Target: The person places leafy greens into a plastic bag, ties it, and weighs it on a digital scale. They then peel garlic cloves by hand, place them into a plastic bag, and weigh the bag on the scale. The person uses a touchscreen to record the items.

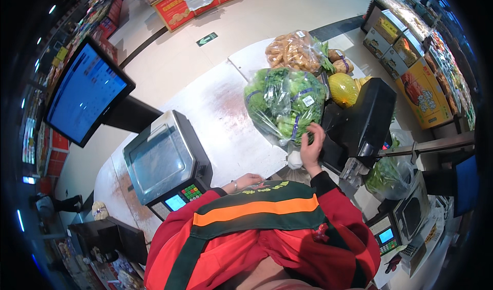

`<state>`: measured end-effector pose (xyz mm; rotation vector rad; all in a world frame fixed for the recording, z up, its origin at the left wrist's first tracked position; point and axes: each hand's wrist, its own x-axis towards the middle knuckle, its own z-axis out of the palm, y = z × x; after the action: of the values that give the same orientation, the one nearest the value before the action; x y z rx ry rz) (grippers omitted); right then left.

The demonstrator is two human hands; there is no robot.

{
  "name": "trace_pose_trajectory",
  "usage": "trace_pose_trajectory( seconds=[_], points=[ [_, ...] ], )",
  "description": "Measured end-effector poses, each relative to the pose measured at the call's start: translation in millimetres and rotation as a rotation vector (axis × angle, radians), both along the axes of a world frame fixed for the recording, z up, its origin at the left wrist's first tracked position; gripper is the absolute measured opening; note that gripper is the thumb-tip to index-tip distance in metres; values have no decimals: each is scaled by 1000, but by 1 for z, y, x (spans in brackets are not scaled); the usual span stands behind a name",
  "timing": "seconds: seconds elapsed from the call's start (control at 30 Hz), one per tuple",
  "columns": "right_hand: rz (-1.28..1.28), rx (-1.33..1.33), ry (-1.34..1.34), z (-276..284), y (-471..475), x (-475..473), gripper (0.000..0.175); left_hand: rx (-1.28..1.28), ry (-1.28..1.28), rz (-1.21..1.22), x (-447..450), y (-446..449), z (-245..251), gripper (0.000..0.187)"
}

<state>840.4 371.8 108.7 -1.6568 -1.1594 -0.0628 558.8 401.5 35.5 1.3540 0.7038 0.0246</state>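
Note:
My right hand [312,147] is at the near edge of a clear plastic bag of leafy greens [275,91], thumb and fingers apart and curved. Nothing shows in its grasp; whether the fingertips touch the bag is unclear. Purple bands tie the greens, and a white label is stuck on the bag. Below it, beside my right wrist, sits a small white rounded object [295,160]. My left hand [246,181] lies low in front of my dark green apron [254,213], at the near edge of the white counter [208,101]. Its fingertips are partly hidden, so its grip is unclear.
A weighing scale [161,159] and a lit monitor [90,91] stand left. Beyond the greens are a bag of tan produce [294,51], potatoes [342,66] and a yellow melon [342,90]. A black device [371,116] and a metal rail [435,143] are at right.

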Motion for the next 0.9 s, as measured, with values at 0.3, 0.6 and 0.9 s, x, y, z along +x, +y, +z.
trace_pose_trajectory(
  seconds=[0.3, 0.6, 0.9],
  points=[
    [1094, -212, 347, 23, -21, -180, 9, 178, 15, 587, -73, -46, 53, 21],
    [1593, -463, 296, 25, -99, -358, 13, 103, 180, 881, -237, -218, 49, 23],
    [2151, -759, 7, 20, -222, -508, 11, 76, 350, 1542, -318, -481, -56, 20]
  ],
)
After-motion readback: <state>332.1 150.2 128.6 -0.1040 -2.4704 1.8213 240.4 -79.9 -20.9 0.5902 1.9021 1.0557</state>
